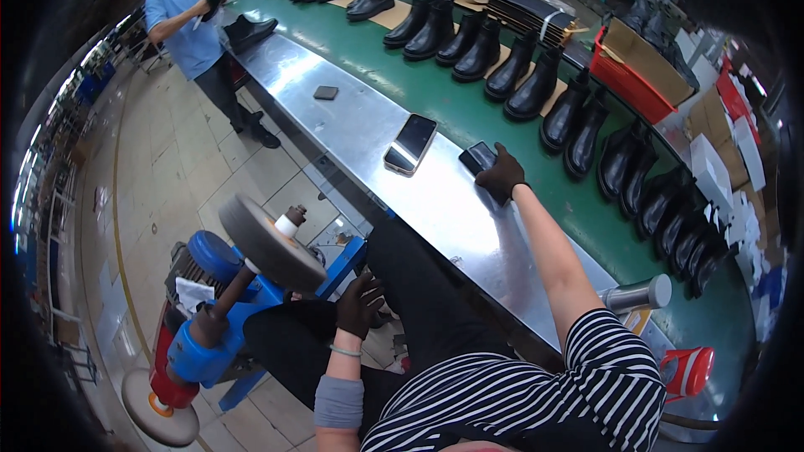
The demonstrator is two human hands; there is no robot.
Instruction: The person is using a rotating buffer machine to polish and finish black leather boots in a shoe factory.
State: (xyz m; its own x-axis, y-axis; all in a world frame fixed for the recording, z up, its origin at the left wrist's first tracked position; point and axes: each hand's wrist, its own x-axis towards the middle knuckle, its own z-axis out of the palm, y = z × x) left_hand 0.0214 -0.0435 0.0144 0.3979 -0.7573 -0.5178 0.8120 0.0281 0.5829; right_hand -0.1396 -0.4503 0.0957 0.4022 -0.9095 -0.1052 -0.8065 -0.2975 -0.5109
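Observation:
My right hand [501, 178], in a dark brown glove, reaches out over the metal bench top. Its fingers and thumb close on a small black object with a glossy face [478, 156]; its exact kind cannot be made out. Left of it lies a smartphone [410, 144] on the metal, and farther off a small dark flat block [326, 93]. Low over my lap, my left hand [359, 306], gloved too, holds nothing, its fingers apart. Nearest to it is the upper buffing wheel [272, 243] of a blue and red machine [205, 343].
Black ankle boots [431, 31] stand in rows on the green table [368, 50] beyond the metal strip [368, 117]. A red bin [632, 84] holds cardboard. A metal cylinder [641, 295] and a red object [688, 371] sit at right. At far left a person [180, 21] handles something dark.

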